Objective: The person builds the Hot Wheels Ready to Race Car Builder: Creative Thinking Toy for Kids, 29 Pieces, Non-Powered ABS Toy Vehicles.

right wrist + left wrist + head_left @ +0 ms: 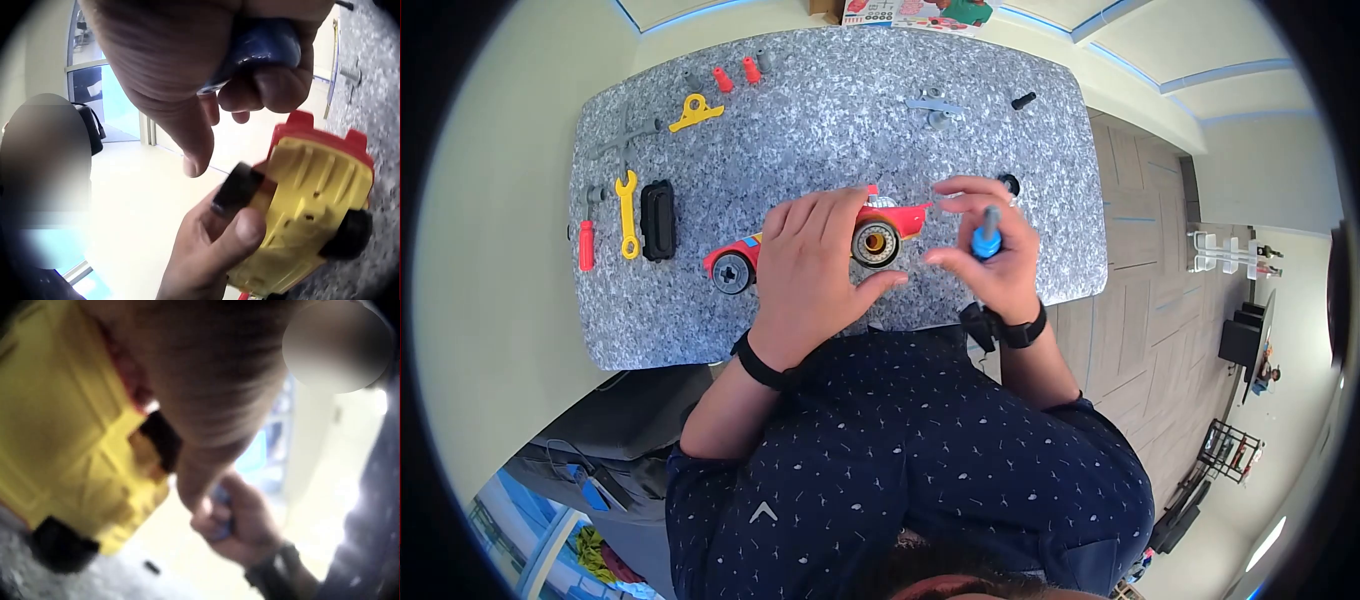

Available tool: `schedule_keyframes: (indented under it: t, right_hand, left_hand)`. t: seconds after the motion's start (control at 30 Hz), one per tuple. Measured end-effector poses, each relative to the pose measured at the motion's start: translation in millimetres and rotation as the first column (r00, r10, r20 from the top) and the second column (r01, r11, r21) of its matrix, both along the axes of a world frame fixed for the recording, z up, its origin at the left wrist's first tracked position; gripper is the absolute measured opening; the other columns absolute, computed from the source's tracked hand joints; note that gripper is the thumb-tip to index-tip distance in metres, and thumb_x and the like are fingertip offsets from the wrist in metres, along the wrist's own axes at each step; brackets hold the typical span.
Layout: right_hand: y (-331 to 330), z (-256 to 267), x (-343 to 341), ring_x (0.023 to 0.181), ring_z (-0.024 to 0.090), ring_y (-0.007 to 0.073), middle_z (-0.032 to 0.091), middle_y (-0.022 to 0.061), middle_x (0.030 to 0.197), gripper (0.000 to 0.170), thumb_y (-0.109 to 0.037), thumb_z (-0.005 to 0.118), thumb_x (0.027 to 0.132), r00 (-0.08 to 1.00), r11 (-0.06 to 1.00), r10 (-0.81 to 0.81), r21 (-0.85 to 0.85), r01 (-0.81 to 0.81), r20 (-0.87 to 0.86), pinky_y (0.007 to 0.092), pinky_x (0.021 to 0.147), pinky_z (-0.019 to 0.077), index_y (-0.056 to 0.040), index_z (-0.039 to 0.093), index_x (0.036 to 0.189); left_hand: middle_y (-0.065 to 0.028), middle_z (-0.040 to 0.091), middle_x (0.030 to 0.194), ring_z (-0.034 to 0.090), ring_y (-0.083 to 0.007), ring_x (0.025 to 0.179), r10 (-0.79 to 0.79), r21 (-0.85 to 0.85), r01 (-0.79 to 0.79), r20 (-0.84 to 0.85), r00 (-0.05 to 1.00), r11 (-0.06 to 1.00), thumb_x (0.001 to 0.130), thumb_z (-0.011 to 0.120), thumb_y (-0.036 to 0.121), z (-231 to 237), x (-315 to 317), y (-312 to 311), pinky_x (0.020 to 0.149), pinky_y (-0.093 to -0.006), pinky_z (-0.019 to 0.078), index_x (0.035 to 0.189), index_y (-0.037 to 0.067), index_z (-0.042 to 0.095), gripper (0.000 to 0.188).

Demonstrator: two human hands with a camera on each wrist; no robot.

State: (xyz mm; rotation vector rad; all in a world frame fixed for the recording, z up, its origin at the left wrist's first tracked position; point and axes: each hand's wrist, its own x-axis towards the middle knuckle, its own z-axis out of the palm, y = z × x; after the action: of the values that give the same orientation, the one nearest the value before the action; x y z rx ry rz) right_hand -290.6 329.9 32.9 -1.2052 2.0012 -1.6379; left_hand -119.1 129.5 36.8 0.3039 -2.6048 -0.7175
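My left hand (808, 262) grips a red toy car (908, 216) over its body, close above the table. The car's yellow underside (306, 206) shows in the right wrist view. One wheel (876, 244) with a grey rim and a yellow-orange centre faces up beside my left thumb; another wheel (732, 272) sits at the car's left end. In my right hand (1012, 262), curled fingers hold a blue-handled toy screwdriver (988, 243), its grey part upward, apart from the car. A black wheel (1010, 184) lies just beyond that hand, partly hidden.
On the speckled table (820, 110) lie a red screwdriver (586, 245), yellow wrench (628, 215), black tray-like part (658, 220), grey tool (625, 146) and yellow bracket (695, 113). Farther back are red cone-shaped pieces (751, 70), a grey part (937, 106) and a black bolt (1024, 101).
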Motion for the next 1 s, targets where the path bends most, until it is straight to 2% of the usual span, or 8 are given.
schedule_keyframes:
  t: [0.23,0.27,0.37,0.6,0.7,0.8,0.9,1.0]
  right_hand:
    - [49,-33,-71,0.071,0.049,0.0040,0.081,0.0053,0.134,0.052,-0.015,0.099,0.090,0.844,0.814,-0.410,0.279,0.510,-0.345,0.0233,0.068,0.0449,-0.0006,0.073,0.133]
    - [54,-36,-81,0.079,0.061,0.0107,0.080,0.0079,0.134,0.058,-0.016,0.101,0.087,0.804,0.793,-0.367,0.294,0.533,-0.467,0.0283,0.072,0.0503,-0.0005,0.072,0.135]
    - [57,-39,-89,0.108,0.074,0.0352,0.075,0.0155,0.128,0.059,-0.016,0.103,0.079,0.824,0.783,-0.360,0.338,0.522,-0.437,0.0425,0.088,0.0583,-0.0030,0.076,0.130]
    - [50,-67,-109,0.118,0.073,0.0423,0.074,0.0209,0.128,0.054,-0.010,0.101,0.076,0.868,0.760,-0.229,0.477,0.442,-0.440,0.0463,0.100,0.0598,-0.0034,0.082,0.127]
    - [51,-65,-116,0.103,0.079,0.0323,0.078,0.0181,0.122,0.044,-0.006,0.093,0.087,0.859,0.778,-0.133,0.484,0.400,-0.495,0.0397,0.084,0.0628,-0.0057,0.080,0.130]
    - [34,-36,-95,0.085,0.081,0.0179,0.082,0.0123,0.115,0.033,-0.002,0.081,0.099,0.889,0.860,-0.373,0.458,0.224,0.264,0.0290,0.065,0.0582,-0.0048,0.078,0.132]
    - [9,-5,-51,0.079,0.079,0.0088,0.084,0.0080,0.110,0.027,-0.003,0.072,0.107,0.885,0.968,-0.241,0.163,0.190,0.399,0.0208,0.053,0.0496,-0.0019,0.075,0.134]
    - [-9,29,-19,0.101,0.082,0.0146,0.085,0.0082,0.112,0.021,-0.003,0.078,0.105,0.923,0.991,-0.076,0.134,0.027,0.376,0.0252,0.070,0.0590,0.0011,0.078,0.126]
  left_hand:
    - [-0.0114,0.076,0.139,0.070,-0.0336,0.128,-0.006,-0.045,0.004,-0.032,0.999,0.999,0.082,0.094,0.060,-4,0,0,0.112,-0.0475,0.0458,0.143,0.005,0.071,0.085]
    - [-0.0114,0.076,0.140,0.070,-0.0334,0.129,-0.006,-0.044,0.005,-0.030,1.000,0.999,0.082,0.094,0.060,-4,0,0,0.112,-0.0475,0.0458,0.143,0.005,0.071,0.085]
    - [-0.0114,0.076,0.140,0.069,-0.0331,0.129,-0.006,-0.045,0.005,-0.027,1.000,0.999,0.082,0.094,0.060,-5,0,0,0.112,-0.0475,0.0457,0.143,0.005,0.071,0.085]
    - [-0.0113,0.076,0.139,0.069,-0.0329,0.129,-0.005,-0.040,0.004,-0.025,1.000,0.999,0.082,0.094,0.059,-4,0,0,0.112,-0.0473,0.0452,0.144,0.005,0.071,0.085]
    - [-0.0109,0.076,0.138,0.069,-0.0327,0.129,-0.003,-0.023,0.003,-0.031,1.000,1.000,0.083,0.094,0.059,-4,1,0,0.113,-0.0474,0.0448,0.144,0.006,0.071,0.083]
    - [-0.0103,0.077,0.138,0.070,-0.0327,0.129,-0.011,0.007,0.011,-0.062,0.998,1.000,0.085,0.094,0.054,-1,1,-1,0.113,-0.0475,0.0454,0.141,0.006,0.072,0.076]
    - [-0.0097,0.078,0.137,0.071,-0.0329,0.128,-0.031,0.034,0.035,-0.108,0.994,0.999,0.085,0.095,0.045,-6,1,-4,0.113,-0.0476,0.0466,0.138,0.006,0.074,0.069]
    - [-0.0093,0.079,0.136,0.072,-0.0330,0.127,-0.034,0.067,0.043,-0.133,0.991,0.997,0.084,0.097,0.039,-4,1,-5,0.112,-0.0475,0.0480,0.134,0.007,0.075,0.063]
